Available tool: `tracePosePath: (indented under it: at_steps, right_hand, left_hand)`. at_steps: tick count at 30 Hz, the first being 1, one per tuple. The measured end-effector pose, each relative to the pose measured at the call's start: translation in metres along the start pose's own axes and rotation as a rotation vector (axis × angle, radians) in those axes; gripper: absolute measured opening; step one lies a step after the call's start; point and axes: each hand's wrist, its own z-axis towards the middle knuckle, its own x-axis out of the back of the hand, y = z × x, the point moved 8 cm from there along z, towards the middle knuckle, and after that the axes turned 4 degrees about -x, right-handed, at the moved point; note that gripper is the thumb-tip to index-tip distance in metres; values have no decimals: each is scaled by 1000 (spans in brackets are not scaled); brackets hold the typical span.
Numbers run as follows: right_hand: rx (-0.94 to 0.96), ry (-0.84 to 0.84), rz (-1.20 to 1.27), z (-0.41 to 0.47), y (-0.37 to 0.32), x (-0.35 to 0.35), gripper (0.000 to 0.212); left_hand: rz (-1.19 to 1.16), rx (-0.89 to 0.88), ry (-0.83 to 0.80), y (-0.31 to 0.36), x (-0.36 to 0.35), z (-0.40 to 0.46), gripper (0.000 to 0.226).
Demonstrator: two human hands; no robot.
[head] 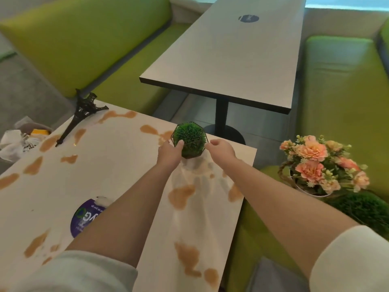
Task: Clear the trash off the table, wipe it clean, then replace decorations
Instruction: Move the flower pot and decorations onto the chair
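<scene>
Both arms reach forward over the near table (109, 165), a pale top blotched all over with brown spills (182, 197). At its far right corner sits a round green grass ball (190, 138) inside a thin dark wire frame, and both hands meet it there. The left hand (169, 153) presses against the ball's left side, fingers curled onto the frame. The right hand (222, 149) touches the right side with thumb and forefinger pinched at the wire — whether they truly clamp it or only brush it I cannot tell. The ball seems to rest on the tabletop, though its base is partly hidden.

A small black Eiffel Tower model (81, 116) lies tipped over near the far left edge, its tip pointing toward the near left, among the brown stains. A round purple sticker (84, 218) shows on the tabletop beside the left forearm. Left of the table, off its edge, crumpled white paper and wrappers (14, 142) sit in a heap.

To the right, on the green bench seat (341, 91), stands a pot of peach-pink flowers (322, 163), with another patch of green grass (364, 209) just near of it. A second, bare table (231, 60) stands farther off — well apart from the stained one.
</scene>
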Motion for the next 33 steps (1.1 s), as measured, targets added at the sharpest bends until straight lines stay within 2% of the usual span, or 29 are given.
tracePosePath:
  at_steps: [3,5,10,12,16,20,23,33]
  right_hand:
    - [18,-70,1,10,-7,-15,62]
    - [15,-118,36,16,-10,-23,68]
    - [-2,-151,118,18,-4,-31,38]
    - [-10,-140,163,12,3,-30,35]
    - [28,-68,231,-10,18,-18,39]
    - [-27,-26,344,-42,39,-1,49]
    - [-48,43,396,-69,58,18,53]
    - [-50,263,458,-161,130,89,47]
  left_hand:
    - [-66,-21,-43,3,-7,2,51]
    - [-115,-23,-58,1,-8,4,47]
    - [-221,0,-59,-8,-7,-2,39]
    - [-253,-4,-55,-11,-7,-8,43]
    - [-299,-19,-21,-14,-8,-25,51]
    - [-322,-6,9,-9,-11,-57,55]
    - [-323,-27,-26,-1,-21,-86,56]
    - [-320,-88,-204,13,-75,-190,41]
